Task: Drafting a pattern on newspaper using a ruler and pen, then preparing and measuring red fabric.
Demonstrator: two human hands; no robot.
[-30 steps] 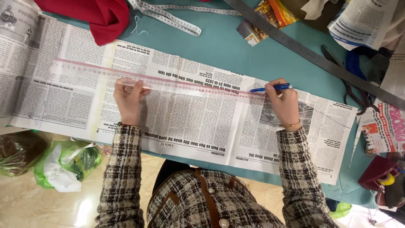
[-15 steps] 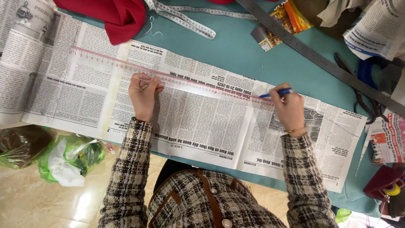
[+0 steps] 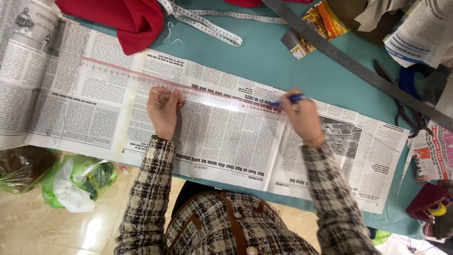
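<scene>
A long strip of newspaper [image 3: 226,141] lies across a teal table [image 3: 283,66]. A clear plastic ruler with red marks [image 3: 118,73] lies along its upper part. My left hand [image 3: 163,111] presses flat on the ruler near its middle, fingers together. My right hand [image 3: 304,118] grips a blue pen [image 3: 290,100], its tip against the ruler's right end on the paper. Both arms wear checked tweed sleeves.
Red cloth [image 3: 125,21] and a white measuring tape [image 3: 212,26] lie at the back. A long grey metal ruler [image 3: 358,68] runs diagonally on the right, with dark scissors [image 3: 401,101] and more newspaper [image 3: 415,38] beside it. Green plastic bags [image 3: 78,182] sit on the floor at left.
The pen in my right hand has slid left along the ruler's edge. My left hand stays pressed on the ruler. The view has shifted and tilted a little.
</scene>
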